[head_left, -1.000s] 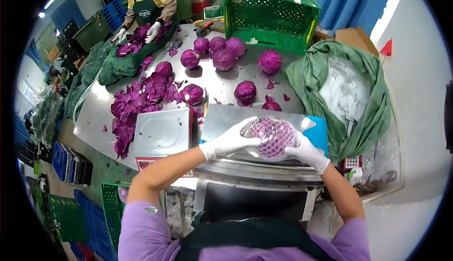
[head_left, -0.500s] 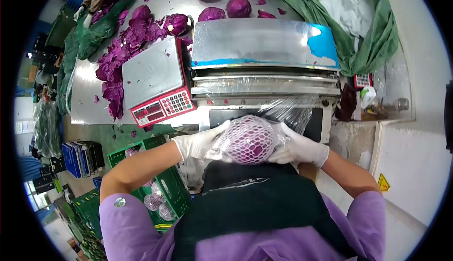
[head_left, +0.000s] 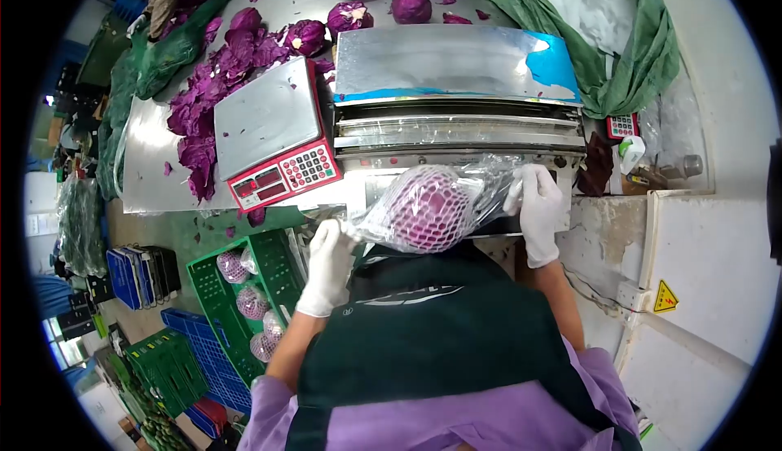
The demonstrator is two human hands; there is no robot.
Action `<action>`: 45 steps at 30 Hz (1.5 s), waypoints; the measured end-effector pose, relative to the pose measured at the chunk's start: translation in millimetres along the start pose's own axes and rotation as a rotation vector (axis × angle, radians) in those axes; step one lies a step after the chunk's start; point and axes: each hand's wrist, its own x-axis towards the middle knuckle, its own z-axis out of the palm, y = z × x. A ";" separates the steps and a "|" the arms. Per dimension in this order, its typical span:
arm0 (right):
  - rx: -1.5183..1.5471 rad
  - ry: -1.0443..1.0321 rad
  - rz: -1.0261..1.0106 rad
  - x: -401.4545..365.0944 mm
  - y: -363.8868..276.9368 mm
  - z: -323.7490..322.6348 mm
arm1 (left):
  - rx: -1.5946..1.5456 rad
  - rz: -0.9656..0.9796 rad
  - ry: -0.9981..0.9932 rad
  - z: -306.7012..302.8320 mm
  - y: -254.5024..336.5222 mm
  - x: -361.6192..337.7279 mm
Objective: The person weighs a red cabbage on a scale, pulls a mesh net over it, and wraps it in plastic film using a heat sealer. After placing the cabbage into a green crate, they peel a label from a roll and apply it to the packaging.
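The dark green apron (head_left: 415,321) of the operator is nearest. Just beyond it, a netted cabbage (head_left: 428,206) lies between the hands, in front of the wrapping machine (head_left: 456,129); whether it bears on the machine's front plate cannot be determined. White foam net surrounds the cabbage, and clear film (head_left: 489,182) covers it.

The gloved left hand (head_left: 330,264) is nearly closed, fingertips pinching the film edge to the left of the cabbage. The gloved right hand (head_left: 533,211) is curled, thumb and fingers gripping bunched film to the right.

On the floor at left, a green crate (head_left: 208,292) contains further netted cabbages (head_left: 252,303); a blue crate (head_left: 208,361) stands beside it. At right, a yellow warning sign (head_left: 665,296) is fixed to a white surface.

The machine's metal cover (head_left: 440,64) carries torn blue film at its right end. To its left, a red scale (head_left: 269,125) sits tilted in view, with leaf scraps on its pan. Loose purple leaves (head_left: 195,117) cover the metal bench (head_left: 147,166) beyond the scale.

Farther back, bare cabbages (head_left: 410,7) stand on the bench. A green sack (head_left: 652,68) holding white material occupies the right side. At far left, a co-worker's sleeve (head_left: 163,3) shows beside green mesh (head_left: 155,68).
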 end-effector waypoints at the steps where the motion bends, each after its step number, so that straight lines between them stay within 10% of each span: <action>1: 0.008 0.036 -0.102 6.1 10.8 7.6 | -0.104 0.067 -0.109 11.8 2.0 1.5; 14: -0.312 0.047 0.126 -3.2 34.0 24.5 | -0.014 0.033 0.613 -63.4 31.2 8.3; 20: -0.961 -0.121 -0.596 12.0 89.6 72.8 | 0.393 0.240 0.590 -129.3 -53.4 92.8; 23: -1.161 -0.238 -0.798 6.3 117.7 109.1 | 0.334 0.184 0.454 -137.1 -80.2 111.1; 25: -1.161 -0.325 -0.844 -3.4 114.3 136.8 | -0.274 0.080 0.276 -191.8 -157.8 162.6; 29: -1.059 -0.394 -0.961 -12.6 111.4 183.3 | -0.281 -0.135 0.099 -132.2 -129.5 122.2; 40: -0.483 -0.685 -1.044 -7.4 76.9 179.7 | 0.552 0.118 0.230 -50.0 -24.4 96.1; 45: -0.340 -0.784 -1.338 -18.6 -37.0 191.0 | 0.655 0.323 -0.591 10.2 54.2 66.5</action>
